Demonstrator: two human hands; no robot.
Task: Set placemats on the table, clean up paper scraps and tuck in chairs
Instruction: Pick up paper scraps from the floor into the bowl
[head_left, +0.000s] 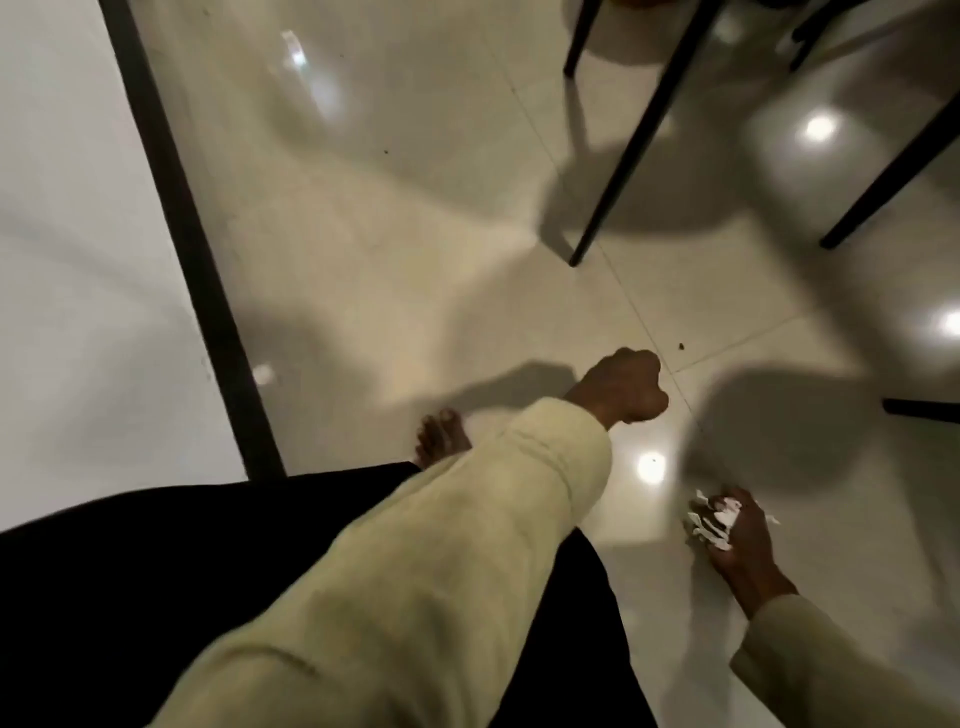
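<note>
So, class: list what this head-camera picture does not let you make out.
- Fisted left hand: contents hidden by its own curled fingers.
- White crumpled paper scraps in the right hand: too blurred to count.
- Thin black chair legs: seats cut off by the top edge.
- Tiny dark speck on the glossy floor tile: too small to identify.

The floor (415, 218) is smooth, glossy tile, mirroring lamp spots across the frame. Chair legs (639, 135) at upper right look matt black. Paper scraps (709, 522) at lower right are white and crumpled. The sleeve (441, 561), lower centre, is soft pale-green cloth.
</note>
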